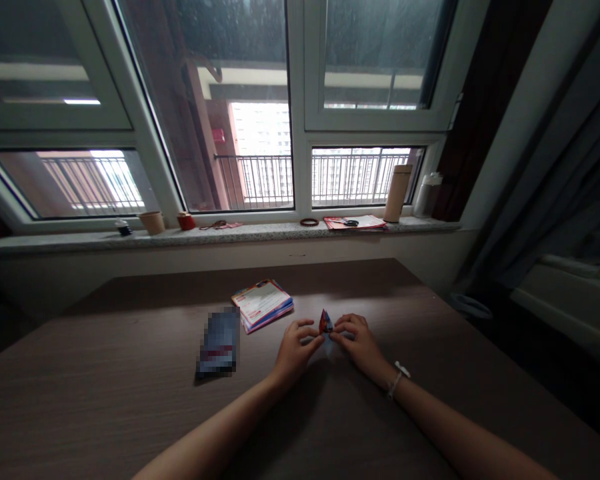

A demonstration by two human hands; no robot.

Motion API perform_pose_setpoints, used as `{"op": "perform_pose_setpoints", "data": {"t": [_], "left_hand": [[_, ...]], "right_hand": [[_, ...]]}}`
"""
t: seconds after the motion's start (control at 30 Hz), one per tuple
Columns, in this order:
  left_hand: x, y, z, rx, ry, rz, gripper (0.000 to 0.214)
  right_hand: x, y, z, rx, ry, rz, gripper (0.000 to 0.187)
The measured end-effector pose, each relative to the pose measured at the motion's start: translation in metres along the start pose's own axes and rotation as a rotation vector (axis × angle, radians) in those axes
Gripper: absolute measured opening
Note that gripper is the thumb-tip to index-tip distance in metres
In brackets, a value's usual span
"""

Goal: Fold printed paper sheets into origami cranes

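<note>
A small folded paper piece (325, 322), red and blue, stands on the brown table (130, 400) between my two hands. My left hand (295, 348) pinches its left side with curled fingers. My right hand (359, 340), a pale bracelet at its wrist, pinches its right side. Both hands rest on the tabletop. A stack of coloured paper sheets (263, 304) lies just beyond my left hand.
A dark blurred flat object (219, 343) lies left of my hands. The stone windowsill (260, 232) holds two small cups (153, 222), a tall cylinder flask (398, 193), a clear jar (427, 195), papers (357, 223) and a ring (309, 222). A curtain hangs at right.
</note>
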State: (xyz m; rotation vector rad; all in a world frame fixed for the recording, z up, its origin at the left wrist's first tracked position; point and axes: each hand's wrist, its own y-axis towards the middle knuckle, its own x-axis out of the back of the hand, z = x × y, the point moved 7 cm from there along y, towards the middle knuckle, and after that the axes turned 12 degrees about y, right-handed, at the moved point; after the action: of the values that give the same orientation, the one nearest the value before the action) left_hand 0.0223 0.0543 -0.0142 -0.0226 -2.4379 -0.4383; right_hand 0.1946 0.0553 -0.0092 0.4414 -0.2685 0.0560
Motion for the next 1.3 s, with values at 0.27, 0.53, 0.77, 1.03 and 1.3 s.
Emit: {"op": "perform_pose_setpoints", "data": {"t": [0.27, 0.53, 0.77, 1.03, 1.3], "left_hand": [[0.000, 0.000, -0.004, -0.011, 0.025, 0.015, 0.013], [-0.003, 0.002, 0.000, 0.009, 0.004, 0.054, 0.012], [-0.001, 0.001, 0.002, -0.013, 0.011, -0.019, 0.012], [-0.002, 0.001, 0.000, -0.037, 0.033, 0.008, 0.015], [0.001, -0.002, -0.007, -0.021, 0.066, -0.009, 0.007]], "right_hand": [[0.002, 0.001, 0.001, -0.016, 0.000, 0.033, 0.008], [-0.003, 0.001, -0.004, -0.028, 0.010, 0.105, 0.009], [-0.003, -0.001, 0.002, 0.018, -0.014, 0.070, 0.015], [-0.004, -0.004, 0.019, 0.055, -0.082, 0.063, 0.011], [-0.006, -0.004, 0.020, 0.066, -0.061, 0.086, 0.011]]}}
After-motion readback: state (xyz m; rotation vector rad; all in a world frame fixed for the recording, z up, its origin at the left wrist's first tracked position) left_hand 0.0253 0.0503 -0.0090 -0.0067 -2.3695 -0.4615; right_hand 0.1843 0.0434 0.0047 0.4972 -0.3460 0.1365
